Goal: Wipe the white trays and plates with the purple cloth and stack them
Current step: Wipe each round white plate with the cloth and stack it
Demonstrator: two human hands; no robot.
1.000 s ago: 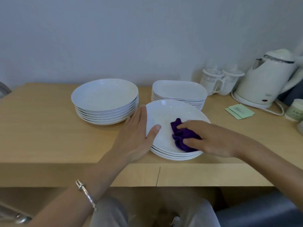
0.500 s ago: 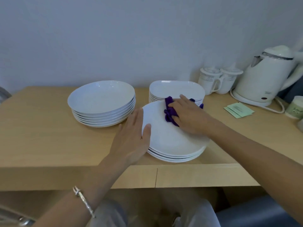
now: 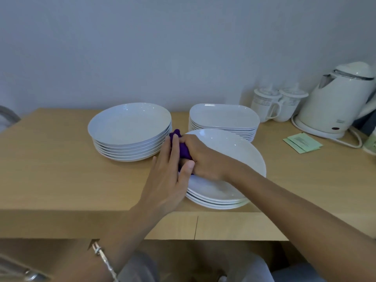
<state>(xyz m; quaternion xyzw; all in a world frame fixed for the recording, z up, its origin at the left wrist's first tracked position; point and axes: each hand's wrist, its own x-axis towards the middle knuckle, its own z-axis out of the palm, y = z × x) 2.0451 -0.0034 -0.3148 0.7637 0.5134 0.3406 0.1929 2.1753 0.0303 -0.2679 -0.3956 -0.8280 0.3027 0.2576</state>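
A short stack of round white plates (image 3: 236,159) sits near the table's front edge. My right hand (image 3: 203,157) grips the bunched purple cloth (image 3: 182,146) and presses it on the left rim of the top plate. My left hand (image 3: 168,178) rests with straight fingers against the stack's left edge, thumb on the rim. A taller stack of round white plates (image 3: 130,127) stands at the back left. A stack of rounded rectangular white trays (image 3: 223,119) stands behind the front stack.
The wooden table (image 3: 61,169) meets a grey wall at the back. Two lidded white mugs (image 3: 278,104), a white electric kettle (image 3: 341,102) with its cord and green sachets (image 3: 303,142) occupy the right side. A cup shows at the far right edge.
My right hand has swept the cloth from the near part of the top plate, over its far side, to its left rim. My left hand has stayed at the stack's left edge.
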